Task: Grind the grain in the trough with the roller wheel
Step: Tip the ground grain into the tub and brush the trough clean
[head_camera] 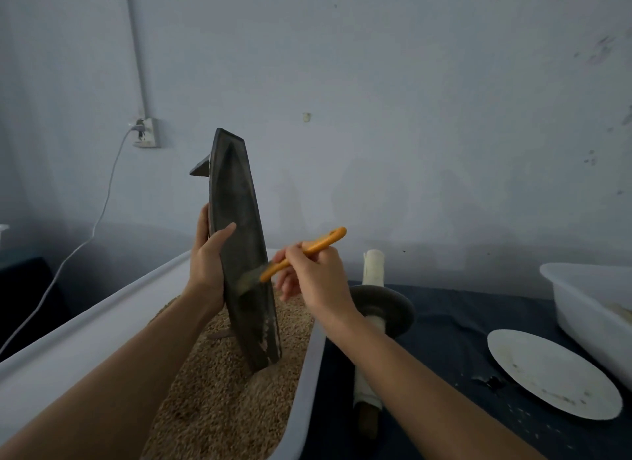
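Head view shows no brand, label or readable writing anywhere. Nearest, two bare forearms reach in from the bottom edge, both cut off by the frame. Below them one long white tub (51,353) holds a bed of tan grain (219,401); the tub's near end runs out of the picture. One dark boat-shaped trough (239,247) stands nearly upright with its lower tip sunk in the grain, hollow side facing right. The left hand (205,257) grips its left edge, thumb across the front and fingers wrapped behind, mostly hidden. The right hand (316,278) pinches one orange-handled brush (301,251), whose bristles touch the inside of the trough and are blurred. A short brownish stub shows in the grain behind the trough; what it is cannot be told.

Right of the tub, on the dark cloth-covered tabletop (444,326), lies one roller wheel (383,310), a dark disc on a white-wrapped axle, partly hidden by the right forearm. Farther right sit one white plate (554,374) with smudges and one white basin (591,305), cut off at the edge. On the far wall (376,83), one socket (146,132) carries one white cable (102,203).
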### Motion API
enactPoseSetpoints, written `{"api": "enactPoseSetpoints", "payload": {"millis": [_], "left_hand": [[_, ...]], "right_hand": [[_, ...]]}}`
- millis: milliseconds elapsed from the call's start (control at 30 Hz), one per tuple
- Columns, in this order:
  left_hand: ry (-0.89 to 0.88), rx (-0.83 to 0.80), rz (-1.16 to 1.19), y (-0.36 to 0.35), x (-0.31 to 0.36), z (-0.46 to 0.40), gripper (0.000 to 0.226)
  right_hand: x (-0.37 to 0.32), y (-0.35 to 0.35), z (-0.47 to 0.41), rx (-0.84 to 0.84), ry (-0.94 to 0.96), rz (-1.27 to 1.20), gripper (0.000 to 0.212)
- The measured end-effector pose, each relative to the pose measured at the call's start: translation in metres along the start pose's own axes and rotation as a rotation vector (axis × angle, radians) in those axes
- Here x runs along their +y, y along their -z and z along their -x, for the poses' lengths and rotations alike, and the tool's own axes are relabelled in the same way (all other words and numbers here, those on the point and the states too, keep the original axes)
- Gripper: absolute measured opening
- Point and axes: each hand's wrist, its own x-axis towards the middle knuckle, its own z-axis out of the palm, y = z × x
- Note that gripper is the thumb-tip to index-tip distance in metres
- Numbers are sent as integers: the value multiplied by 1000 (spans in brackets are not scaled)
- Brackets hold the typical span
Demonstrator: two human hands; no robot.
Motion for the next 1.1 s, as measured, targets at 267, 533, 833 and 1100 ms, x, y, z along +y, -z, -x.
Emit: {"api": "enactPoseSetpoints", "payload": {"millis": [267, 533, 833, 1100], "left_hand": [[-33, -18, 13, 1, 4, -1, 44], [29, -61, 61, -2, 3, 2, 45], [59, -50, 55, -3, 3, 2, 47], [-41, -38, -29, -1, 5, 0, 46]], "right_hand": [[7, 7, 0, 49, -84, 274, 31], [-9, -15, -34, 105, 105, -191, 18], [7, -22, -48, 62, -4, -47, 25], [-5, -3, -16, -72, -76, 402, 27]]}}
